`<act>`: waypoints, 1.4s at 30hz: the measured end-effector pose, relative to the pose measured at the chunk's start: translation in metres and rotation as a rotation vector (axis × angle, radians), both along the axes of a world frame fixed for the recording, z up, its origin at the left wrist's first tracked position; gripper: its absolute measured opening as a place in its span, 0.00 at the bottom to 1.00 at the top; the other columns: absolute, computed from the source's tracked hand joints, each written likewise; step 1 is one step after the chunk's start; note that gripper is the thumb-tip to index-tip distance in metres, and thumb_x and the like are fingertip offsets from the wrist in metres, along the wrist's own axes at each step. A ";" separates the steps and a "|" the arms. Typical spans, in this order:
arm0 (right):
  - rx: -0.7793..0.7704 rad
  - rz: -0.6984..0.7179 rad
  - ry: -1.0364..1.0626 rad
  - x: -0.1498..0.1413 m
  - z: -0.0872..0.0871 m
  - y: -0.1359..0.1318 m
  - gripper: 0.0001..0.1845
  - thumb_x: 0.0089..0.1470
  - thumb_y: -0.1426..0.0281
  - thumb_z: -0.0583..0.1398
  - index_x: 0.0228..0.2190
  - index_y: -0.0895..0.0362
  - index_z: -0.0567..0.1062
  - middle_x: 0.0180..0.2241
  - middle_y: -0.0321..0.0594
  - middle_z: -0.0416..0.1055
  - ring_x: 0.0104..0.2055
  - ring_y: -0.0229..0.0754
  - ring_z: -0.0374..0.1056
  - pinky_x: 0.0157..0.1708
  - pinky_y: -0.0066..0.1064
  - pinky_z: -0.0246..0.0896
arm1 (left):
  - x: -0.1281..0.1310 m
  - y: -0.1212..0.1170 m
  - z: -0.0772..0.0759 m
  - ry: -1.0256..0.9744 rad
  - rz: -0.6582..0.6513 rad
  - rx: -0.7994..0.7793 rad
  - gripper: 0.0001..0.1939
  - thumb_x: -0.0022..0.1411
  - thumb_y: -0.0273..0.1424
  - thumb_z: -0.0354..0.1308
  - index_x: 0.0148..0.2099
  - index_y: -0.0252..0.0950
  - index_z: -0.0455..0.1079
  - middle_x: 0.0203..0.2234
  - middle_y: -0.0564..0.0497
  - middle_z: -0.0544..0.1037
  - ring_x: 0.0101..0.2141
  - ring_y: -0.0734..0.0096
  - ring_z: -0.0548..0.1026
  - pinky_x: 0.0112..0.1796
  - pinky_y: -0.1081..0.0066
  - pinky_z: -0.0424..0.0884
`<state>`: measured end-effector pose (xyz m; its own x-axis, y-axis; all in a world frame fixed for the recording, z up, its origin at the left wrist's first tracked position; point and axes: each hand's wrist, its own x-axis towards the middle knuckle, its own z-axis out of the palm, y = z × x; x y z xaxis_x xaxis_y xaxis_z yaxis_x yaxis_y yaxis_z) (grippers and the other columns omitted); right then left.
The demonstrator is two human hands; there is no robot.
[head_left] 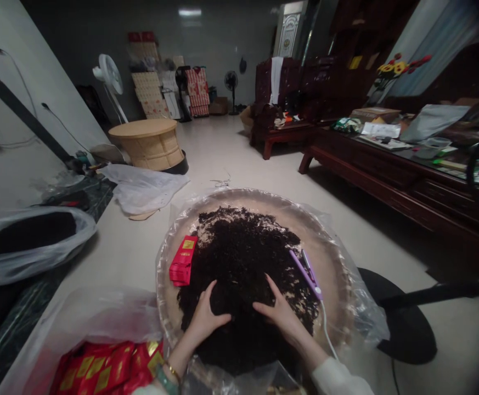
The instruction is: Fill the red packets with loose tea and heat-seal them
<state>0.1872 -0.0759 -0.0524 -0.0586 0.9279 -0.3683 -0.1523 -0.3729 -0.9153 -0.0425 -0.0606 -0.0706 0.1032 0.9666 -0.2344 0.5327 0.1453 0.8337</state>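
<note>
A heap of dark loose tea leaves [243,258] fills a round woven tray [338,258] lined with clear plastic. My left hand [204,318] lies flat on the near left of the heap, fingers spread. My right hand [280,310] rests on the heap beside it, palm down. Neither hand holds anything. A stack of red packets [184,260] lies on the tray's left side. A purple sealing tool [305,271] with a white cord lies on the right of the heap.
A clear bag of red and gold packets [103,373] sits at my lower left. A plastic-lined container of dark leaves [29,236] stands at far left. A dark wooden table [407,164] runs along the right, and a black fan base [404,323] sits beside the tray.
</note>
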 end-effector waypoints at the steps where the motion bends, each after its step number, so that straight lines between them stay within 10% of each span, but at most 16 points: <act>1: 0.013 -0.015 0.021 -0.003 0.014 0.005 0.56 0.40 0.62 0.68 0.65 0.50 0.47 0.60 0.45 0.62 0.57 0.52 0.64 0.49 0.45 0.68 | 0.007 0.006 0.009 -0.062 -0.008 0.025 0.49 0.43 0.31 0.67 0.66 0.37 0.51 0.57 0.42 0.65 0.59 0.52 0.62 0.60 0.56 0.56; 7: 0.171 -0.023 -0.058 0.010 0.072 0.031 0.47 0.48 0.56 0.63 0.64 0.40 0.47 0.66 0.40 0.47 0.60 0.51 0.59 0.48 0.42 0.68 | 0.024 0.036 0.070 -0.234 0.003 0.171 0.47 0.60 0.37 0.57 0.69 0.44 0.28 0.68 0.44 0.44 0.64 0.56 0.54 0.59 0.58 0.57; 11: 0.316 0.097 -0.490 0.041 0.032 0.012 0.45 0.48 0.60 0.63 0.64 0.48 0.52 0.62 0.46 0.57 0.62 0.51 0.56 0.58 0.45 0.56 | -0.008 0.019 0.058 0.128 -0.078 0.069 0.51 0.52 0.40 0.62 0.70 0.42 0.38 0.67 0.42 0.48 0.63 0.50 0.55 0.60 0.54 0.54; 15: 0.113 0.440 -0.860 0.046 -0.017 -0.032 0.59 0.34 0.69 0.69 0.65 0.58 0.49 0.58 0.55 0.61 0.61 0.59 0.57 0.59 0.45 0.53 | -0.026 -0.016 0.031 0.597 -0.209 -0.299 0.70 0.28 0.39 0.73 0.69 0.29 0.39 0.65 0.28 0.50 0.64 0.33 0.47 0.60 0.51 0.48; 22: 0.000 0.492 -1.010 -0.011 -0.017 -0.045 0.65 0.32 0.77 0.68 0.66 0.61 0.39 0.58 0.56 0.55 0.60 0.58 0.56 0.58 0.41 0.52 | 0.013 -0.041 0.034 0.778 -0.231 -0.354 0.68 0.30 0.34 0.71 0.70 0.32 0.36 0.64 0.30 0.50 0.61 0.37 0.55 0.55 0.51 0.58; 37: 0.166 0.104 -0.566 -0.032 -0.044 -0.035 0.65 0.35 0.73 0.68 0.65 0.53 0.36 0.55 0.50 0.56 0.62 0.54 0.55 0.62 0.47 0.46 | 0.009 -0.035 -0.021 0.057 0.007 -0.080 0.63 0.33 0.21 0.64 0.69 0.37 0.36 0.58 0.39 0.56 0.58 0.51 0.64 0.57 0.56 0.60; 42: 0.256 0.020 -0.436 -0.016 -0.008 -0.006 0.57 0.42 0.61 0.67 0.65 0.48 0.43 0.60 0.48 0.56 0.63 0.52 0.54 0.61 0.49 0.47 | 0.014 0.000 0.009 -0.158 0.030 0.065 0.52 0.38 0.26 0.68 0.66 0.35 0.51 0.56 0.39 0.66 0.58 0.49 0.62 0.60 0.49 0.54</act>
<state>0.1711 -0.0824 -0.0603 0.0310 0.9918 -0.1238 0.2692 -0.1276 -0.9546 -0.0282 -0.0605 -0.0619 0.1051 0.9824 -0.1546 0.3905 0.1022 0.9149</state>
